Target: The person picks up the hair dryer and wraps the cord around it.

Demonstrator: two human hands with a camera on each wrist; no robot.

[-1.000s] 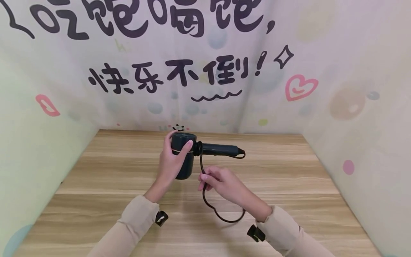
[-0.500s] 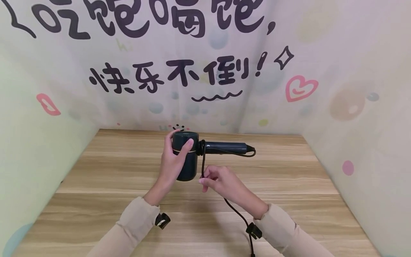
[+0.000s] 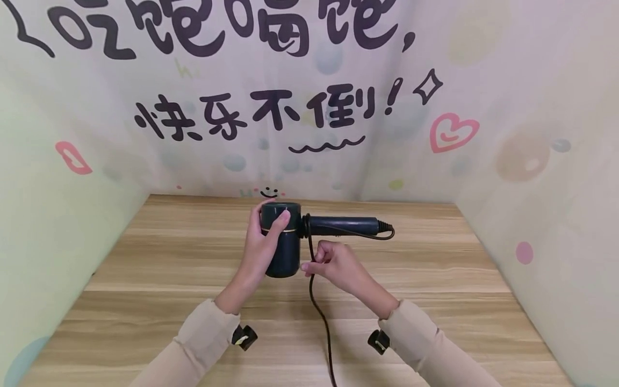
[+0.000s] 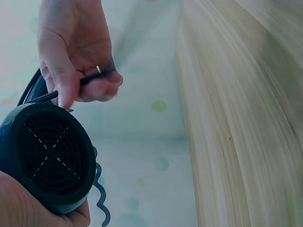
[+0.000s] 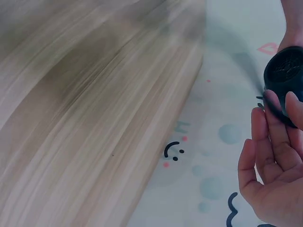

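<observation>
A dark blue hair dryer with a thin gold band is held above the table, its barrel upright and its handle pointing right. My left hand grips the barrel from the left, thumb across the front. Just below the handle, my right hand pinches the black cord between thumb and fingers. The cord is wound at the handle's base, loops at its far end, and hangs down past the right hand out of view. In the left wrist view, the round slotted grille faces the camera.
A wooden table spreads below both hands. Behind it rises a white printed backdrop with dark lettering, and pale panels stand at the sides. Small black devices sit at both wrists.
The loose cord has swung from a loop on the right to hanging nearly straight down. The dryer has shifted slightly right, while the right hand stays by the cord below the handle.
</observation>
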